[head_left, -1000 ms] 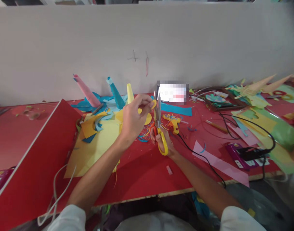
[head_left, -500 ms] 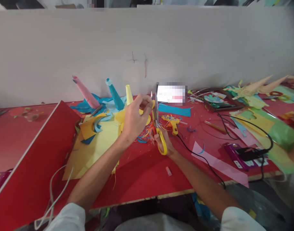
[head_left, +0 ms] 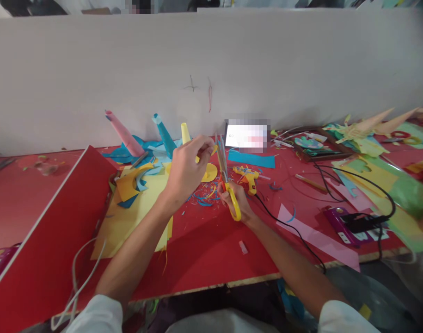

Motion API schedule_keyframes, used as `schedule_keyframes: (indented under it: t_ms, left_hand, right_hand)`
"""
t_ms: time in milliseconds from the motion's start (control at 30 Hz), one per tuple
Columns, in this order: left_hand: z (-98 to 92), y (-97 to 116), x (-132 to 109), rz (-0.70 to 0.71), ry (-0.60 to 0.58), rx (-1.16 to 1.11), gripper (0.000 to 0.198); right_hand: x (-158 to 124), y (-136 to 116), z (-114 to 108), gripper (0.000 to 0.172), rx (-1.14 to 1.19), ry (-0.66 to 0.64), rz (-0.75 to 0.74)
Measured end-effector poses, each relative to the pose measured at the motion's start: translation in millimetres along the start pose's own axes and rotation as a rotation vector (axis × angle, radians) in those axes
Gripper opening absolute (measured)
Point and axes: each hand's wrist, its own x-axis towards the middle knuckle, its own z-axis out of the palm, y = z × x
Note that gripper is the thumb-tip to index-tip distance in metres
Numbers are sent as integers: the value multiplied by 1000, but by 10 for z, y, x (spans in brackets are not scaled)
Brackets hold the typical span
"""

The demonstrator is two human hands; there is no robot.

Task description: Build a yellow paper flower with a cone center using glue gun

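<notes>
My right hand (head_left: 236, 200) is closed round the handles of yellow-and-red scissors (head_left: 235, 203), their blades pointing up and slightly parted. Just left of the blades, my left hand (head_left: 190, 164) pinches a small yellow paper piece (head_left: 214, 150) between thumb and fingertips. Behind and below that hand lies a yellow paper shape with a rounded end (head_left: 210, 173), partly hidden by the hand. Thin paper trimmings (head_left: 206, 196) are scattered on the table beneath. A yellow hot glue gun (head_left: 248, 178) rests to the right of the scissors.
Pink (head_left: 124, 134), blue (head_left: 164, 136) and yellow (head_left: 185, 132) paper cones stand at the back. Yellow sheets (head_left: 131, 231) lie left, beside a red upright panel (head_left: 55, 222). A purple power strip (head_left: 345, 226) with black cables sits right, near a pink paper strip (head_left: 318, 238).
My left hand has shifted a little left, away from the scissors, with the small yellow piece. The scissor blades look slightly wider apart.
</notes>
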Motion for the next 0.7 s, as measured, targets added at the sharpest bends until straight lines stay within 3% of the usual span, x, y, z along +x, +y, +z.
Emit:
schedule_keyframes:
  t_ms: [267,700]
  left_hand:
    - [18,-1,-15,4,-29,102,16]
    - [96,-4,-41,-29,-35,9,10]
  right_hand:
    - [-5,-39,-8,62,-28,13,-12]
    - [12,78,-10,56,-1,-12,-9]
